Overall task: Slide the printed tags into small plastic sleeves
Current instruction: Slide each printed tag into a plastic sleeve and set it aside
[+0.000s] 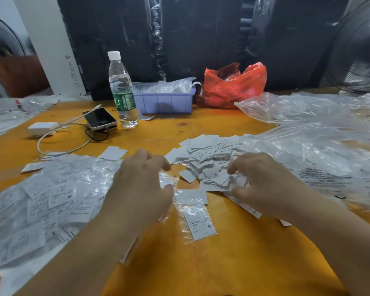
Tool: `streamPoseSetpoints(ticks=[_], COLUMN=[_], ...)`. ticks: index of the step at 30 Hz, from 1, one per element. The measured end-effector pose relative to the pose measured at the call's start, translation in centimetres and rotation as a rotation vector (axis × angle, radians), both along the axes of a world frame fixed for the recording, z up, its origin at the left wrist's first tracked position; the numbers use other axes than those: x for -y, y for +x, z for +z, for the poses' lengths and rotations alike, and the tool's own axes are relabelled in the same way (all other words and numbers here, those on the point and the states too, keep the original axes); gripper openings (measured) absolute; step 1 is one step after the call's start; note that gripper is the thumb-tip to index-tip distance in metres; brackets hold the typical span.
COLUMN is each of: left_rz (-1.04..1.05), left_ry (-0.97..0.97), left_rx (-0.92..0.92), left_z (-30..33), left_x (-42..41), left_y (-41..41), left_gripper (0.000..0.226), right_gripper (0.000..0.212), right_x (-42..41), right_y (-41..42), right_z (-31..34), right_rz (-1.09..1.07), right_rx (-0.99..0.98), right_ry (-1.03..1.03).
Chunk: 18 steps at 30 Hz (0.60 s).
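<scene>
Step in hand, as judged: fetching the next tag. Right hand [263,184] is reaching into the tag pile [209,161] at 1 o'clock, fingers curled; grip state: cannot tell whether a tag is pinched. Left hand [141,184] is pinching a sleeve [168,181], thumb and fingers closing on it. One filled sleeve [198,223] is lying at 6 o'clock on the worktop [222,263]; finished pile [45,206] sitting at 9 o'clock. Next move is likely calling for one tag singled out, sleeve mouth opened, edges aligned.
</scene>
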<state>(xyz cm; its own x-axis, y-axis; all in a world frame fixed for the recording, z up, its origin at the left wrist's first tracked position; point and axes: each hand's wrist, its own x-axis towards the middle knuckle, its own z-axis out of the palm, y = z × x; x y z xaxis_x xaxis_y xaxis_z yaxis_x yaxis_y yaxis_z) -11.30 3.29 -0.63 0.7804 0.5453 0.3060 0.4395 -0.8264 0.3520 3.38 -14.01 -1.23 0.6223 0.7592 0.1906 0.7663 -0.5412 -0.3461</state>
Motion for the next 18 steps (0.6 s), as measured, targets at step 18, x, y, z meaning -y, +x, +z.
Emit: streamPoseSetpoints(ticks=[18], left_rz=[-0.349], left_ry=[-0.258], left_rx=[0.14], left_z=[-0.9], left_x=[2.3], left_y=[-0.1], left_gripper=[0.022], right_gripper=[0.024], right_x=[0.2], right_y=[-0.6], right_z=[0.9], right_rz=[0.012], right_rx=[0.013], right_ry=[0.259])
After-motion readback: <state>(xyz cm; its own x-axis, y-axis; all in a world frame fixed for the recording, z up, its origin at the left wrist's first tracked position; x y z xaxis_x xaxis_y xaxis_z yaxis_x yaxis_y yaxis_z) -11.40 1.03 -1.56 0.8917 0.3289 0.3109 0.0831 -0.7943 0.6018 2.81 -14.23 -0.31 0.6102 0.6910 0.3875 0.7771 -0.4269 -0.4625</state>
